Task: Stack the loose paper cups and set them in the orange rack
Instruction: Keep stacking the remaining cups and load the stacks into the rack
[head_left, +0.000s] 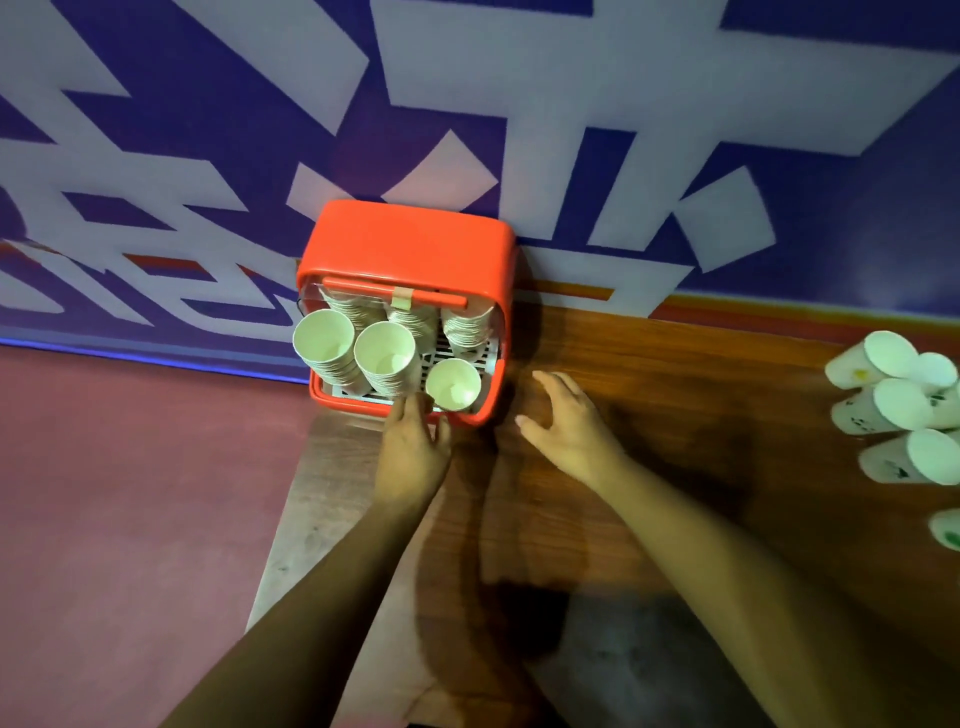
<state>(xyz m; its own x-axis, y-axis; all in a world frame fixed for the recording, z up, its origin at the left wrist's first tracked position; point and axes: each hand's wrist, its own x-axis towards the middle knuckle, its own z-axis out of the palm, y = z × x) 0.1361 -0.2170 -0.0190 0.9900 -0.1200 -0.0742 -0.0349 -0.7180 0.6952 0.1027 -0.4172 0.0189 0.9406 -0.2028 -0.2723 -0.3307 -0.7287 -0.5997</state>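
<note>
The orange rack (415, 244) stands at the back left of the wooden table, against the wall. It holds several stacks of white paper cups; a tall stack (323, 340) is at front left, another (384, 353) at the middle, and a short stack (453, 383) at front right. My left hand (413, 447) is at the rack's front edge, its fingertips touching the base of the short stack, holding nothing. My right hand (566, 415) hovers over the table just right of the rack, fingers spread and empty. Loose paper cups (893, 400) lie on their sides at the far right.
The wooden table (675, 467) runs right from the rack. A purple and white patterned wall (467, 104) rises behind it. To the left lies reddish floor (130, 493) beyond the table's left edge. One more cup (948, 527) shows at the right border.
</note>
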